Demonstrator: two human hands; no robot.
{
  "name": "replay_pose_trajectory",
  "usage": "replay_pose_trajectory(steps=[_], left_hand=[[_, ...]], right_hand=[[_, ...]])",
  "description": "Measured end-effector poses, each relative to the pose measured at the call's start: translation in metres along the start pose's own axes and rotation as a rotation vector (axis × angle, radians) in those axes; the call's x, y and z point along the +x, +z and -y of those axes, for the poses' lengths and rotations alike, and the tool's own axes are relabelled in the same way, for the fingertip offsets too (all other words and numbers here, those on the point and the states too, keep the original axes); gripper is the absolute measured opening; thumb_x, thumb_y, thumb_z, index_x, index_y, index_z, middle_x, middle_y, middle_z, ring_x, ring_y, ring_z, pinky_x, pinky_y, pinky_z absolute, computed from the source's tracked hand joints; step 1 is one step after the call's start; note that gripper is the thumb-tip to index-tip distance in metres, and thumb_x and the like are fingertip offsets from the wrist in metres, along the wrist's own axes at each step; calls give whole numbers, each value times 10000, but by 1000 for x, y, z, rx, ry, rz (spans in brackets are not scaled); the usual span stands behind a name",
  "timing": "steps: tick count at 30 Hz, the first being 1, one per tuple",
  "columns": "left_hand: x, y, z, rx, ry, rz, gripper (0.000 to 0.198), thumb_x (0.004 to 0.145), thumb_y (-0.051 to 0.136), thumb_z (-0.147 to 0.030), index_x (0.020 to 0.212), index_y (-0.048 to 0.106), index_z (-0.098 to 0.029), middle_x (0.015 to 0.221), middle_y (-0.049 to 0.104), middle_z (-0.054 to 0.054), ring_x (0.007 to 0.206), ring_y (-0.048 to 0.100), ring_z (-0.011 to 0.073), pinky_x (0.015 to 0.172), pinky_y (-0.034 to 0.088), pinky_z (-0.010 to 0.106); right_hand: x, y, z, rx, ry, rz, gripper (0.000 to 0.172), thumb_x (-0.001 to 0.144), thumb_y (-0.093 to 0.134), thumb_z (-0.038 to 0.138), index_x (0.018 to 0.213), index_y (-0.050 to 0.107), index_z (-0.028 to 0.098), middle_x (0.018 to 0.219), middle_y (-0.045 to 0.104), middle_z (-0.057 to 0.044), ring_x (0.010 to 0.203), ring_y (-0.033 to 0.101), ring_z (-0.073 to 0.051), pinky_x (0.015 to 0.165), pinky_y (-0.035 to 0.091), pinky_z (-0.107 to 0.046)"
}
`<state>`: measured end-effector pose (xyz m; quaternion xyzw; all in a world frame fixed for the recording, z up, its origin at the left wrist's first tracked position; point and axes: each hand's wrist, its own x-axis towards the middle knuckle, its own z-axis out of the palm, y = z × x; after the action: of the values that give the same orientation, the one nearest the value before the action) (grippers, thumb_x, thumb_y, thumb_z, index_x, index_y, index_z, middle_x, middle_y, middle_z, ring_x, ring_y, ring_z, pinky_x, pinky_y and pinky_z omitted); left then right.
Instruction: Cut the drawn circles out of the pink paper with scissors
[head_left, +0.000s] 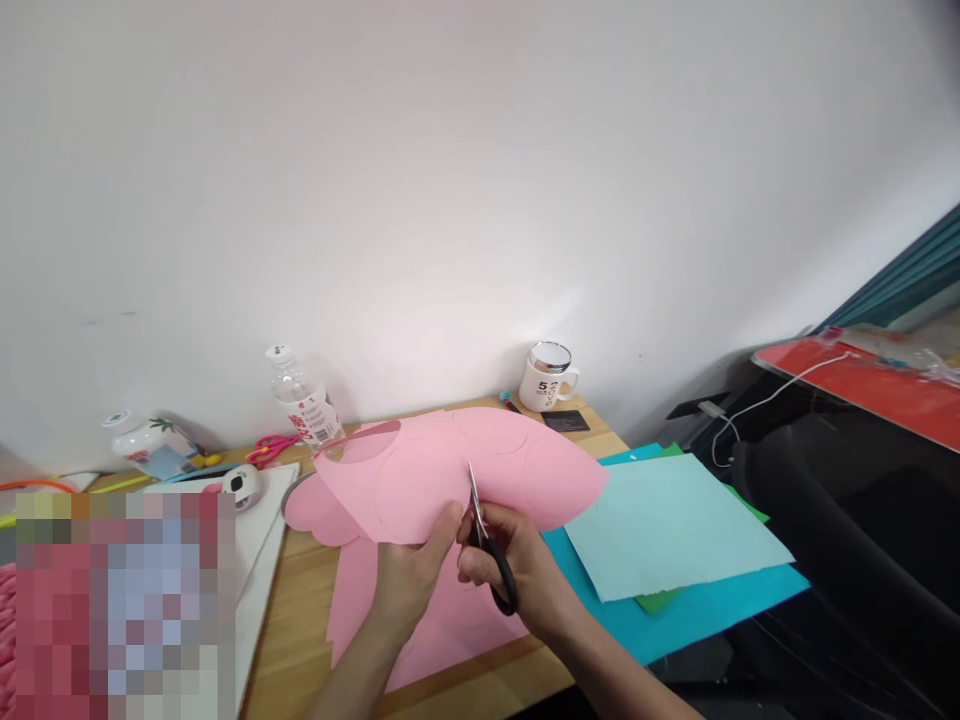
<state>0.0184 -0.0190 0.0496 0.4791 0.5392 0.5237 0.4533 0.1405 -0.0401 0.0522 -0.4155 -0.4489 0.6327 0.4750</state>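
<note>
A large sheet of pink paper [420,470] with faint curved pencil lines is held up above the table, its right side curling to a point. My left hand [427,550] grips its near edge, thumb on top and the other fingers hidden beneath. My right hand [510,560] is closed around the black handles of a pair of scissors [501,580]. The blades point up and away, at the cut edge of the paper close to my left thumb. More pink sheets [457,620] lie underneath on the wooden table, and a rounded, scalloped pink piece [322,510] sticks out at the left.
Behind the paper stand a clear bottle [307,400] and a white mug [547,378]. Pink scissors [271,448] and a white jar [150,445] are at the left. Light blue paper [675,530] overlaps green and blue sheets at the right, near a black chair [840,540].
</note>
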Motion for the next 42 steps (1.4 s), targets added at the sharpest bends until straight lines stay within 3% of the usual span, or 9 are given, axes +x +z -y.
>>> replay_pose_trajectory(steps=[5,11,20,24,27,30,38,42], left_hand=[[0,0,-1,37,-17,12,261,637,654,-406,642,633,-146,590,665,29,573,627,194,530,522,283],[2,-2,1,48,13,-19,274,619,668,-394,731,645,-145,754,705,58,732,652,219,649,533,299],[3,-6,-2,17,-23,-12,288,591,682,-367,767,601,-154,771,700,53,762,648,220,683,530,306],[4,-5,1,-19,22,-58,313,589,693,-358,808,589,-159,783,687,44,794,642,216,702,522,301],[1,0,0,-5,6,-112,274,604,685,-385,722,597,-154,712,669,32,729,637,203,638,520,282],[-4,4,-3,11,-76,-135,277,621,667,-412,585,580,-151,539,609,7,536,596,174,476,486,263],[-3,0,-2,31,-46,27,255,621,663,-394,540,624,-156,507,631,24,515,598,179,497,504,276],[-2,-1,-1,54,-45,27,239,637,651,-391,598,651,-155,559,660,31,567,622,189,543,518,283]], right_hand=[[-1,2,3,1,2,-5,308,588,719,366,633,487,169,508,456,57,476,424,-79,505,359,-223],[-1,1,3,-11,9,-11,301,587,713,361,604,489,161,478,470,50,463,448,-82,483,362,-213],[-2,0,-1,-38,8,-23,204,622,664,275,597,505,151,451,469,51,443,467,-88,443,349,-202],[-3,4,-3,-16,2,-27,254,628,678,323,578,492,157,423,445,60,422,452,-83,434,343,-201],[-4,8,-3,-18,24,-18,323,600,705,396,570,487,159,446,460,50,431,447,-85,428,333,-203],[-3,10,-1,-29,49,-22,353,574,731,429,604,508,157,468,466,44,452,425,-87,438,311,-209],[0,5,1,88,-90,60,391,550,786,396,634,481,167,600,424,41,553,331,-82,489,252,-208],[0,4,-1,88,-98,66,388,566,781,390,638,471,166,609,414,42,559,317,-81,499,244,-210]])
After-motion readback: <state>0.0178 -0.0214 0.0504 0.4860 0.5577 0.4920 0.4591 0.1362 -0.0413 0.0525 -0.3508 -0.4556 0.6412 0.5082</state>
